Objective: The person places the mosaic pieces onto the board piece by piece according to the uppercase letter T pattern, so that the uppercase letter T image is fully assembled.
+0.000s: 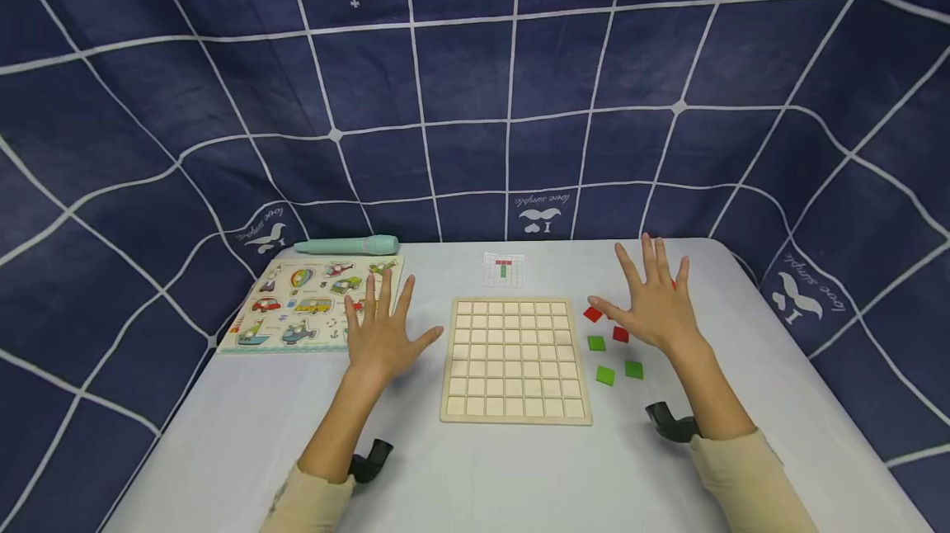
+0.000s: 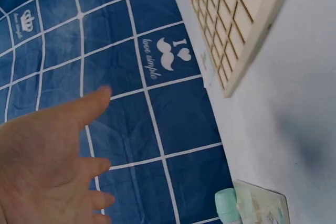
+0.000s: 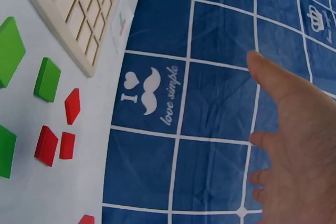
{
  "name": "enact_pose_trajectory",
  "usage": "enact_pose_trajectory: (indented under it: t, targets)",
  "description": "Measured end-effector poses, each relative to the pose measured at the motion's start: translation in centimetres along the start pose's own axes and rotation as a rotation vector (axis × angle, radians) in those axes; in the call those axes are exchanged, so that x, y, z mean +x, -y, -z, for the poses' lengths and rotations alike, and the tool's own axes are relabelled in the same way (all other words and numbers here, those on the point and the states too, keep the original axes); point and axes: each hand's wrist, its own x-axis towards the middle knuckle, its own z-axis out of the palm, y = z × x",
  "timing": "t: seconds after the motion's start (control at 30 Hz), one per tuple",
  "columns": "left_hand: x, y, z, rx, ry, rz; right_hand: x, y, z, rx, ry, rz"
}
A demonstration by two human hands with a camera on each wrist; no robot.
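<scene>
Your left grip point(image 1: 380, 341) and right grip point(image 1: 659, 310) spread wide, holding nothing; between them on the desk point(image 1: 475, 475) the wooden board point(image 1: 514, 360) looks light and stiff, best held by opposite rims; to its right, green tiles point(image 1: 604, 374), then red tiles point(image 1: 620, 335), appear rigid; pinch their edges.

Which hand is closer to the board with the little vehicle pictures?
The left hand: in the head view it overlaps the right part of the picture board. The right hand is farther off, past the wooden grid board, near the red tiles.
</scene>
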Motion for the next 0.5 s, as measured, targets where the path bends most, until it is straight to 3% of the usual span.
enact_pose_trajectory:
  t: [0.13, 0.3, 0.5]
  targets:
    - [-0.1, -0.1, 0.2, -0.096, -0.115, -0.01, -0.1, 0.1, 0.2, 0.061, -0.084, 0.029]
    - [-0.8, -0.4, 0.3, -0.274, -0.289, -0.029, -1.0, 0.4, 0.3, 0.249, -0.279, 0.061]
    - [-1.9, -0.8, -1.4, -0.469, -0.403, -0.03, -2.6, -0.4, -0.9, 0.418, -0.468, 0.031]
